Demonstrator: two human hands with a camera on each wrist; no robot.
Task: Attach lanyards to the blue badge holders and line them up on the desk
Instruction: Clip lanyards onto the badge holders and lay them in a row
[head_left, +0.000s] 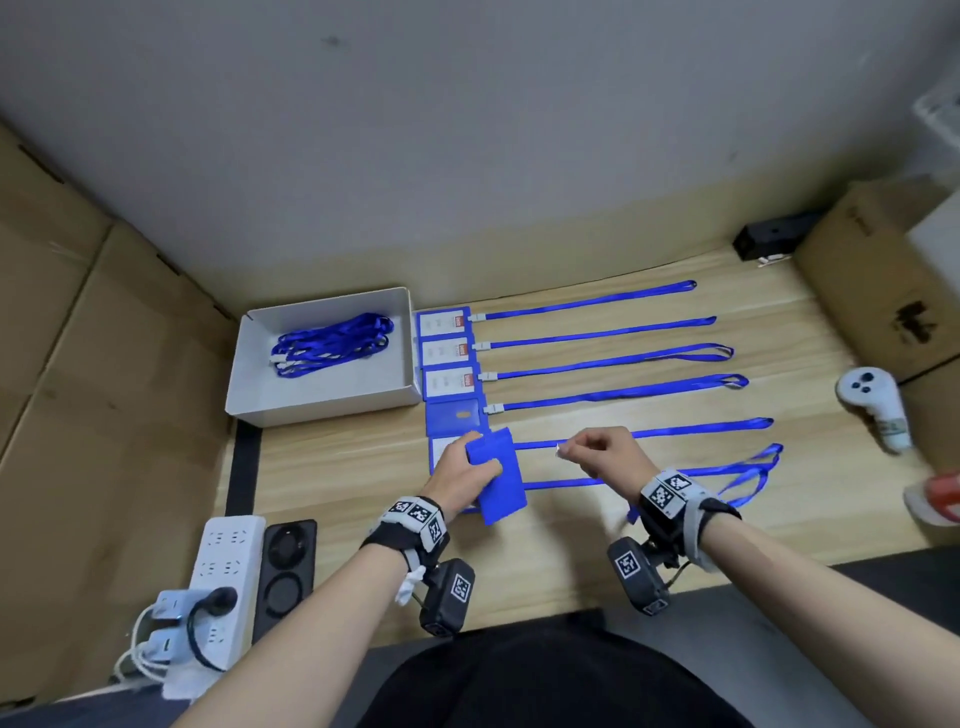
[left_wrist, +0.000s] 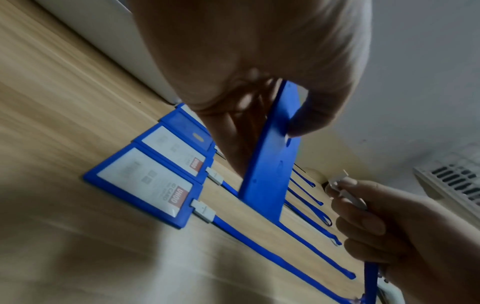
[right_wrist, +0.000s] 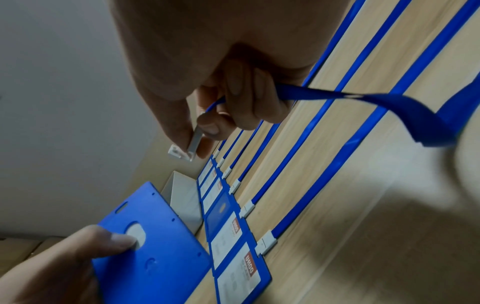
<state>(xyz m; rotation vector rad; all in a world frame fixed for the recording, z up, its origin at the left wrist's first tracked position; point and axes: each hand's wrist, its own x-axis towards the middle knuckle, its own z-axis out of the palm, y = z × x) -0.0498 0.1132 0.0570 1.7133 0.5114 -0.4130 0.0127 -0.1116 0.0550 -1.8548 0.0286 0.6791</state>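
Note:
My left hand (head_left: 467, 467) grips a plain blue badge holder (head_left: 501, 483) by its near-left corner and holds it lifted and tilted above the desk, back side up, thumb on its oval cut-out (right_wrist: 136, 236). My right hand (head_left: 571, 449) pinches the white clip (head_left: 560, 451) of a blue lanyard (head_left: 748, 467); its strap trails right across the desk. The clip (right_wrist: 185, 151) hangs a short gap from the holder's slotted edge (right_wrist: 124, 205), apart from it. Behind them, several badge holders (head_left: 447, 353) lie in a column, each clipped to a straight lanyard (head_left: 597, 332).
A white box (head_left: 322, 405) at the back left holds a bundle of spare lanyards (head_left: 332, 340). A power strip (head_left: 223, 566) and a black pad (head_left: 285, 566) lie front left. A white controller (head_left: 872, 405) and cardboard boxes (head_left: 872, 291) stand on the right.

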